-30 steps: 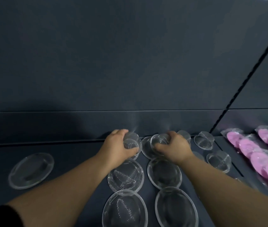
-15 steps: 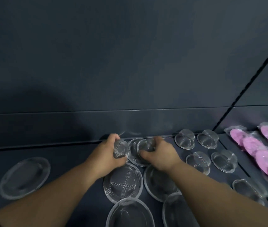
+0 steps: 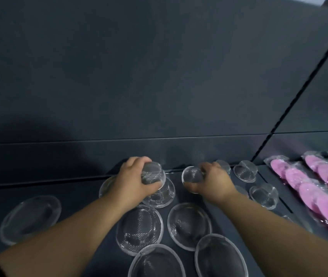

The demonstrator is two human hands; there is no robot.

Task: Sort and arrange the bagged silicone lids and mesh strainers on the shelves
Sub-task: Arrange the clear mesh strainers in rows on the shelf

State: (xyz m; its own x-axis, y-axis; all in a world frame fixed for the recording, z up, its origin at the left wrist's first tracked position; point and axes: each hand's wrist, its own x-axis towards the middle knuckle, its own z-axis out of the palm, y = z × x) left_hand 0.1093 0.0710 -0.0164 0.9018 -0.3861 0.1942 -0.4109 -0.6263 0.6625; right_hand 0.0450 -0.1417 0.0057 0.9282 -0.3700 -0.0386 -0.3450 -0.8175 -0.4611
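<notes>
Hands, two: left grip (image 3: 131, 182) clasps left strainer (image 3: 152, 174), right grip (image 3: 215, 180) clasps right strainer (image 3: 191, 175).

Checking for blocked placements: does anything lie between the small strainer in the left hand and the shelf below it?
Yes. A larger mesh strainer lies on the shelf right under the small mesh strainer that the left hand grips; set straight down, it would likely land on that one.

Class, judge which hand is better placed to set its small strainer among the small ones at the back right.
Probably the right hand: its small strainer is beside that small group. The left hand holds its mesh strainer farther left, over a large strainer.
</notes>
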